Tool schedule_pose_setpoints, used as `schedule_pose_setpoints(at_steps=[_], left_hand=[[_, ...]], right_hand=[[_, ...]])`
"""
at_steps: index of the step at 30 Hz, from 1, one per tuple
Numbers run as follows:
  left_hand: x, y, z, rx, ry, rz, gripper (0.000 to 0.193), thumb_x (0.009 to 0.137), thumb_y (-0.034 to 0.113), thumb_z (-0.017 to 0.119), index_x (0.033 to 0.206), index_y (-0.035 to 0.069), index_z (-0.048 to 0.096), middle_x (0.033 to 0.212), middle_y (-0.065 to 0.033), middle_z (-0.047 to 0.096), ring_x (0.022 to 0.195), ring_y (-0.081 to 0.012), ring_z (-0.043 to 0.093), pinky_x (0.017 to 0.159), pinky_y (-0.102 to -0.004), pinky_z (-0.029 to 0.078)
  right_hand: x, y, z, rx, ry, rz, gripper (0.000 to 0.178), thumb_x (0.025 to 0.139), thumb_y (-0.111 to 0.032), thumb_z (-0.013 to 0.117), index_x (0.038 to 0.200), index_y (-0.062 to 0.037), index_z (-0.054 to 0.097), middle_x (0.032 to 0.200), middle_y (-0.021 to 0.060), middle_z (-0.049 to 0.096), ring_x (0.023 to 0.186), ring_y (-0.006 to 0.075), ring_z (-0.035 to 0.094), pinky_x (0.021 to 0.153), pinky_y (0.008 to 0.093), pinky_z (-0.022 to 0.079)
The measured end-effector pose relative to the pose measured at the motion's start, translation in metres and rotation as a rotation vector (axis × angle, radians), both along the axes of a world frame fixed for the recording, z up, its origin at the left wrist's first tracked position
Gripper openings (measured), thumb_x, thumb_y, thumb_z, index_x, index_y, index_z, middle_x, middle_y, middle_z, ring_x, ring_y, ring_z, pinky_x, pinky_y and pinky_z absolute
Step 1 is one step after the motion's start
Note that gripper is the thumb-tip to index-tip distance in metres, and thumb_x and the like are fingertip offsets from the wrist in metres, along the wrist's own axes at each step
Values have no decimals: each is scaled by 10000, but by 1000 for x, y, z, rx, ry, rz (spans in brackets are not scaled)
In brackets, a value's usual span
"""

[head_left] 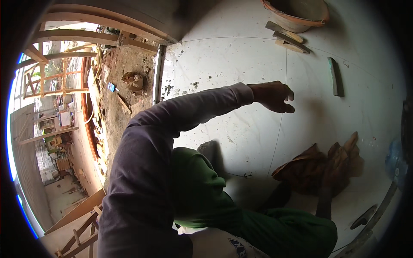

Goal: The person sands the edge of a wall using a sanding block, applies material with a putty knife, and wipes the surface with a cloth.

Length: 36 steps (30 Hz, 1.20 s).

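Note:
My left hand (274, 96) reaches out over the pale tiled floor (241, 69) with its fingers loosely bent and apart, holding nothing. Below it and to the right, a crumpled brown cloth (305, 165) lies on the tiles. My right hand (330, 174), in shadow, is closed on the cloth and blends into its folds. Between my arms are my green-clad knees (198, 189). A bar-shaped block with a greenish edge (334, 76) rests on the floor to the right of my left hand.
A mortar-stained basin (297, 15) stands far right, with wooden pieces (288, 38) beside it. A blue-tinted plastic bottle (395, 161) is at the right rim, above a dark flat tool (363, 217). Crumbs of debris (193, 84) dot the tiles beside a doorway with rough ground (124, 60).

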<state>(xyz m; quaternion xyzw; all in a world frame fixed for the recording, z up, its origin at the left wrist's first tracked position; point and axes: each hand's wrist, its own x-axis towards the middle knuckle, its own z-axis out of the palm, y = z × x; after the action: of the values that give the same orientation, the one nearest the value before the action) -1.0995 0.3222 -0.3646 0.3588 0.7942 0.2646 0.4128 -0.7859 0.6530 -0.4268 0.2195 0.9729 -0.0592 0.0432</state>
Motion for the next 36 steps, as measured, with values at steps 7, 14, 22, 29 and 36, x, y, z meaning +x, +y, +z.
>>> schedule_pose_setpoints(at_steps=[7,14,22,29,36], left_hand=[[25,-189,-28,-2,-30,385,605,1011,462,690,1385,-14,698,1275,-184,783,1218,-349,734,1075,-431,568],[110,-296,-8,510,-832,864,902,1114,725,395,1593,-34,477,1516,-177,613,1331,-274,648,1126,-431,540],[174,-328,-44,975,-1105,1128,554,1060,289,741,1485,-34,591,1379,-128,721,1193,-192,718,1082,-357,576],[143,-360,14,1011,-1054,959,582,992,174,789,1485,-45,570,1348,-113,725,1191,-180,690,1101,-342,523],[115,-385,0,1039,-1300,942,437,1031,249,773,1347,-43,700,1203,-90,784,1042,-182,751,965,-318,591]], right_hand=[[-130,-145,133,-743,-445,697,322,843,-213,766,1034,25,663,1083,206,658,1000,388,617,883,493,501],[-222,-334,167,-685,-570,1184,494,884,-276,841,1237,42,703,1201,219,675,1202,363,663,1021,440,553],[-305,-475,226,-916,-745,777,678,991,-388,780,1455,84,631,1289,228,720,1217,294,705,1076,453,554],[-328,-472,231,-878,-754,706,810,963,-516,783,1487,77,612,1592,268,554,1404,370,577,1205,476,430],[-342,-471,222,-996,-974,557,704,927,-441,826,1348,100,667,1348,180,666,1284,260,611,1146,408,440]])
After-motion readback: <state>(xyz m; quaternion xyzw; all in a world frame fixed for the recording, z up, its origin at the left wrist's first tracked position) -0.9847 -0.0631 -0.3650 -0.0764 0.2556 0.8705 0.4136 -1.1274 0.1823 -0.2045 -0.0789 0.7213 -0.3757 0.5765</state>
